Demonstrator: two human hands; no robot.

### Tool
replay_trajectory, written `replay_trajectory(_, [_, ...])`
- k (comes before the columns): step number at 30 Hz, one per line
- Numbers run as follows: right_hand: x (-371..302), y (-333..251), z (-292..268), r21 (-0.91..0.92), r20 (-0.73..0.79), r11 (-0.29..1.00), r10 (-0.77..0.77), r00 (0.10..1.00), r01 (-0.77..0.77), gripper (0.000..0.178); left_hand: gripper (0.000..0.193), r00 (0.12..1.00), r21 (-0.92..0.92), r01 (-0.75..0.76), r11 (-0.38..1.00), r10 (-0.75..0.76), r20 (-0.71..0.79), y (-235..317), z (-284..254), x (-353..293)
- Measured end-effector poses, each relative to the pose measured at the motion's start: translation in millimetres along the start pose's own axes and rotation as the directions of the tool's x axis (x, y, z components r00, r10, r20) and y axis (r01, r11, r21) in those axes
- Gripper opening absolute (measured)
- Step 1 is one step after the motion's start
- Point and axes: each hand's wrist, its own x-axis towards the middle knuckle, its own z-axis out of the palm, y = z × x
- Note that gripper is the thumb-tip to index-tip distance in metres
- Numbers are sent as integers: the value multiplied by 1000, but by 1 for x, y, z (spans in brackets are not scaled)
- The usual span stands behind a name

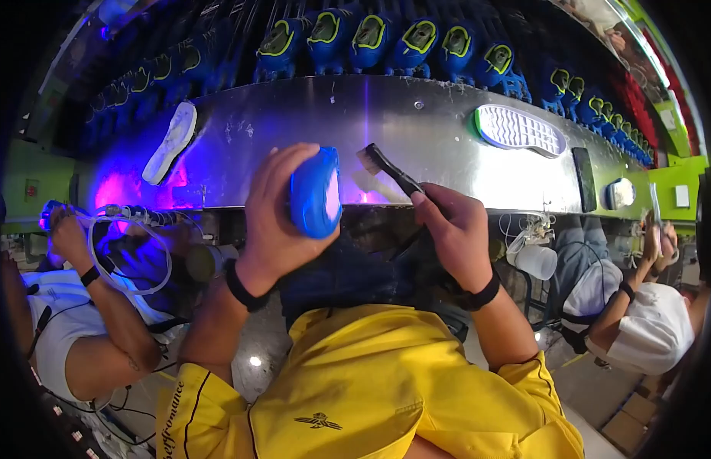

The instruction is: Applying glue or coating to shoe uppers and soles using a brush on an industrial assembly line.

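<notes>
Blue shoe (316, 195) is held at near edge of bench (355, 115), clasped from the left by curled fingers of left hand (265, 214), while brush (401, 179) is pinched in right hand's (459, 229) fingers.

Shoe upper (308, 203) at 11 o'clock: blue, whitish. Brush (394, 170) at 1: black. Sole (520, 130) at 2: white, zigzag.

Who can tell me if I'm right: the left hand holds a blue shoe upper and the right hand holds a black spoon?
Not a spoon: the head view shows bristles on its end, so the right hand holds a black brush. The left hand does hold a blue shoe upper.
</notes>
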Motion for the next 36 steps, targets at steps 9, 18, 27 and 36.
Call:
replay_trajectory(9, [31,27,37,35,-31,999,-31,999,32,27,65,983,262,-152,953,172,-56,0,16,-38])
replay_trajectory(18, [18,30,38,83,6,996,-30,1000,29,28,61,983,269,-151,951,173,-60,-1,20,-46])
replay_trajectory(27, [-12,19,18,372,306,907,79,949,-196,25,55,985,264,-113,958,144,-99,-2,23,-47])
replay_trajectory(36, [-44,17,10,401,115,914,-115,987,60,22,69,990,315,-84,945,114,-80,17,26,-33])
